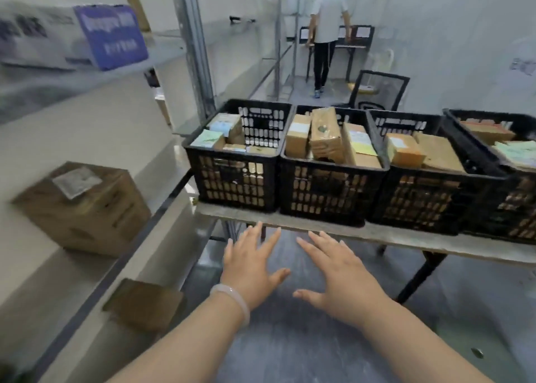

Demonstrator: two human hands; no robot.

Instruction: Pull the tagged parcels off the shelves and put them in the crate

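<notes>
Far left of the frame, grey metal shelving (pixel 162 188) runs up the side, blurred with motion. Upper left, a white carton with a blue-purple panel (pixel 72 36) sits on the top shelf. Below it, mid-left, a brown cardboard box with a grey label on top (pixel 84 206) rests on the middle shelf, and lower down a smaller flat brown parcel (pixel 145 303) lies near the shelf edge. That's three parcels on the shelves that can be counted; whether they carry tags is too blurred to tell.

Bottom centre now: the left hand (pixel 249 266), a pale bangle (pixel 232 298) on its wrist, is spread flat, fingers wide, holding nothing. Just beside it the right hand (pixel 342 272) is likewise splayed and empty, palms down over the grey floor, short of the table edge.

Across the middle, a long grey table (pixel 377 233) carries four black slotted plastic crates in a row: first crate (pixel 240 156), second crate (pixel 330 168), third crate (pixel 426 177), fourth crate (pixel 504 162), each touching its neighbour, all loaded with brown parcels. They stand between the hands and the aisle beyond.

Upper right of centre, a person in a white top and dark trousers (pixel 326 34) stands back-turned at a far dark desk (pixel 356 37), with a black mesh chair (pixel 380 90) behind the crates.
</notes>
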